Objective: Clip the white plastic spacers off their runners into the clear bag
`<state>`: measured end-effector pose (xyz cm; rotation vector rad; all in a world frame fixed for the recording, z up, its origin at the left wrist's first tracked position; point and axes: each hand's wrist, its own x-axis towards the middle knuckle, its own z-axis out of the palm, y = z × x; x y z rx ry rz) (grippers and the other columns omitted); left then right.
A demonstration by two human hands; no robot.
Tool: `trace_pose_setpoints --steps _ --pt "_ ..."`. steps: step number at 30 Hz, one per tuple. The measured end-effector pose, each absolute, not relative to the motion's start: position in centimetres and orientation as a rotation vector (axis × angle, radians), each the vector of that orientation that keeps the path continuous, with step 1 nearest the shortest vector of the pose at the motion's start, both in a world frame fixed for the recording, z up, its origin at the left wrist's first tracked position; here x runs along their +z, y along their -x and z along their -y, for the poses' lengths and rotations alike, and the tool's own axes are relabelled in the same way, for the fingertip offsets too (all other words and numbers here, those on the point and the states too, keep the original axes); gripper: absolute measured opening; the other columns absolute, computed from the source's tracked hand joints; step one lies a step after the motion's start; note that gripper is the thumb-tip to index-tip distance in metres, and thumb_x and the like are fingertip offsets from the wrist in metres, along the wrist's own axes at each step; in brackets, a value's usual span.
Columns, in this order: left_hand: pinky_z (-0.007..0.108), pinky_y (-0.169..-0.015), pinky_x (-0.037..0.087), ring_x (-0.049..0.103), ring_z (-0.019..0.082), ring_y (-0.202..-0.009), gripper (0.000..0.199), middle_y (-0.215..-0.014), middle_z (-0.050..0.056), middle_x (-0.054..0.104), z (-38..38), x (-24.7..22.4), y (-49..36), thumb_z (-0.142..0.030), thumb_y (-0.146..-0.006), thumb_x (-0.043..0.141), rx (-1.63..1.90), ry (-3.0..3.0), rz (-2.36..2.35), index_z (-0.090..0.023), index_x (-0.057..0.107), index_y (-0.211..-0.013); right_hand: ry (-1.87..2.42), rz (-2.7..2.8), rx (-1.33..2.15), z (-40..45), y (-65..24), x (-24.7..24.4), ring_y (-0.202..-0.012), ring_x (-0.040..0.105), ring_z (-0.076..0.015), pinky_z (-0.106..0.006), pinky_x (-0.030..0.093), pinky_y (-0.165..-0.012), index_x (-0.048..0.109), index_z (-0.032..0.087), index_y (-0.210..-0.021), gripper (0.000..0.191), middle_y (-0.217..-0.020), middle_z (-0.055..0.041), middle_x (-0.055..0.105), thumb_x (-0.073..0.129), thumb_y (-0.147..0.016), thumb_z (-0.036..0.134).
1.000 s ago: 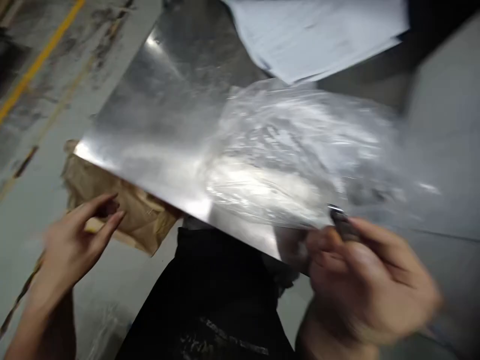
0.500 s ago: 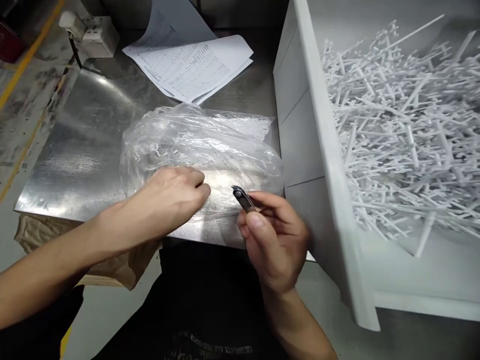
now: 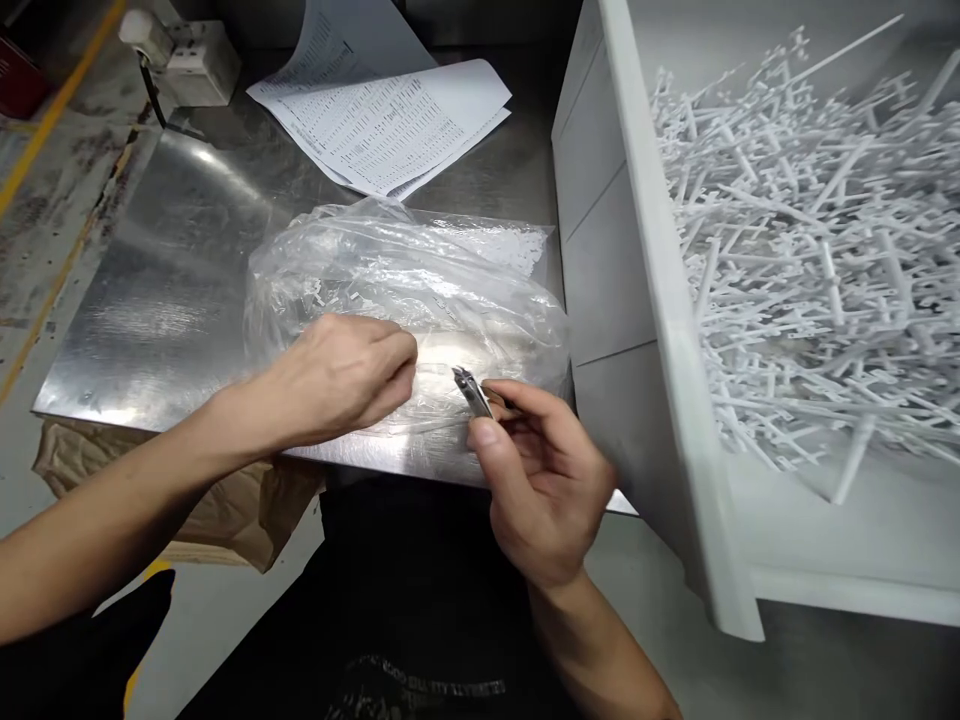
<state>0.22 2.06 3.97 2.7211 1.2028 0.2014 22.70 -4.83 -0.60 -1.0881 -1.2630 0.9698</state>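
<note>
In my right hand (image 3: 551,475) is a metal nail clipper (image 3: 472,392), pinched between thumb and fingers with its jaws pointing up and left. My left hand (image 3: 349,375) is closed, knuckles up, over the near side of a clear plastic bag (image 3: 405,265). Its fingertips are turned away, so what they hold, if anything, is hidden. Small white plastic pieces (image 3: 510,245) show inside the bag, mostly toward its far right end. A narrow gap separates the left hand from the clipper.
A large white bin (image 3: 660,290) full of white plastic sprues (image 3: 817,250) stands at the right. Printed sheets (image 3: 397,125) lie behind the bag on the metal table (image 3: 150,310). A white socket block (image 3: 199,65) sits at the far left; brown paper (image 3: 232,510) is below the near edge.
The clipper in my right hand has shifted slightly left and tilted. My left hand has moved slightly upward, and its fingers have curled in more.
</note>
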Motion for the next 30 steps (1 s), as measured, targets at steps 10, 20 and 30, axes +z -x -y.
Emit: trace_pose_setpoints --steps 10,20,30 --pt "0.023 -0.057 0.044 0.063 0.009 -0.054 0.02 -0.07 -0.002 0.074 -2.4 5.6 0.8 -0.022 -0.101 0.06 0.419 -2.369 -1.218 -0.019 0.071 -0.085 1.107 1.612 0.755 5.0 -22.1 -0.8 -0.08 0.075 -0.0189 -0.035 0.068 -0.074 0.071 0.021 -0.126 0.024 -0.093 -0.0026 0.077 0.071 -0.103 0.013" --pt "0.028 -0.059 0.04 0.058 0.012 -0.055 0.022 -0.068 0.0 0.07 -3.8 5.8 -0.1 -0.026 -0.101 0.057 0.176 -2.32 -1.262 -0.018 0.071 -0.085 1.159 1.989 0.516 5.5 -23.4 0.1 -0.063 0.072 -0.018 -0.032 0.056 -0.054 0.067 0.015 -0.124 0.018 -0.094 -0.0084 0.084 0.066 -0.107 0.016" --pt "0.028 -0.053 0.037 0.055 0.012 -0.05 0.02 -0.065 -0.002 0.065 -3.7 5.8 0.9 -0.032 -0.108 0.053 0.185 -2.319 -1.3 -0.021 0.067 -0.098 1.153 2.08 0.479 6.2 -24.4 0.1 -0.046 0.047 -0.0117 -0.031 0.047 -0.051 0.068 0.011 -0.12 0.013 -0.083 -0.0049 0.078 0.064 -0.108 0.017"
